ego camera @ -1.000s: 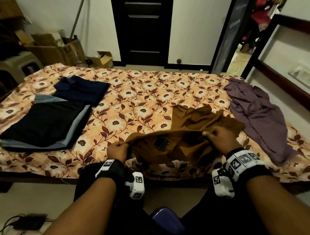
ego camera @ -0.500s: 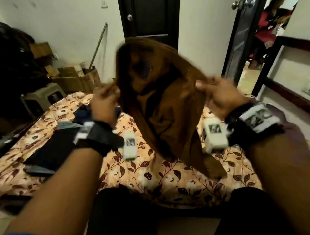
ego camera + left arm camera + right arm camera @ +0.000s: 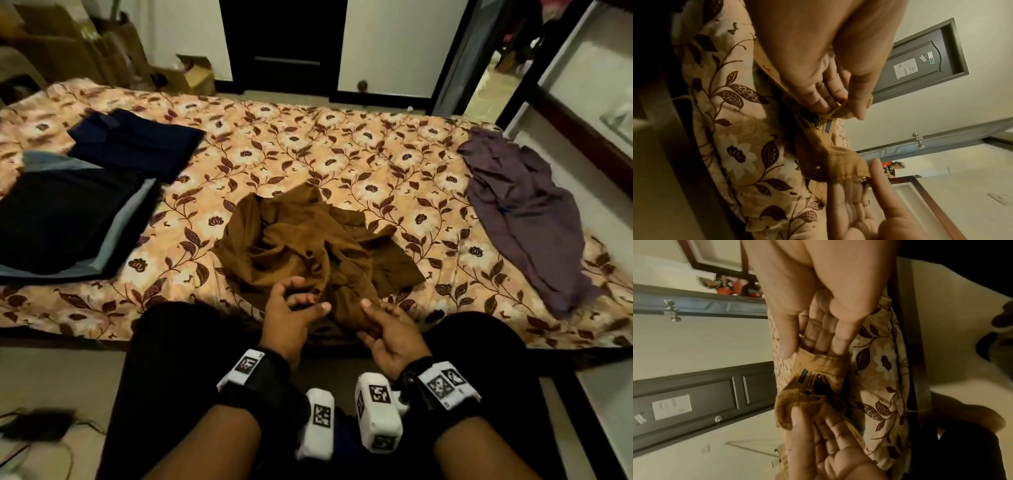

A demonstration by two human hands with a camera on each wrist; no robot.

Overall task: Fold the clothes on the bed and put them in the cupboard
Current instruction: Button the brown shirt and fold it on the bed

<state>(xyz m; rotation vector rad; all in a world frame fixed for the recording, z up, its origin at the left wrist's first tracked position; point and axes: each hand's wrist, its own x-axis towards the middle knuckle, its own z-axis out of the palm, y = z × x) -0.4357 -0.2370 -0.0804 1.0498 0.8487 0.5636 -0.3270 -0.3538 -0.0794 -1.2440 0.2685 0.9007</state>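
Note:
A brown shirt (image 3: 308, 246) lies crumpled on the floral bed (image 3: 342, 147), near its front edge. My left hand (image 3: 308, 298) and right hand (image 3: 376, 318) sit close together at the shirt's near edge. In the left wrist view the left hand (image 3: 838, 108) pinches a fold of the brown shirt (image 3: 828, 154) between thumb and fingers by the label. In the right wrist view the right hand (image 3: 809, 352) pinches the collar edge of the brown shirt (image 3: 818, 369), with the left hand (image 3: 813, 426) opposite it.
A folded navy shirt (image 3: 137, 144) and a folded black and grey garment (image 3: 68, 219) lie on the bed's left. A crumpled purple garment (image 3: 524, 219) lies at the right. Cardboard boxes (image 3: 195, 73) and a dark door (image 3: 284, 44) stand behind the bed.
The brown shirt was lifted and shaken in the air half a second ago. It now lies back on the bed, and both hands have come together at its near edge.

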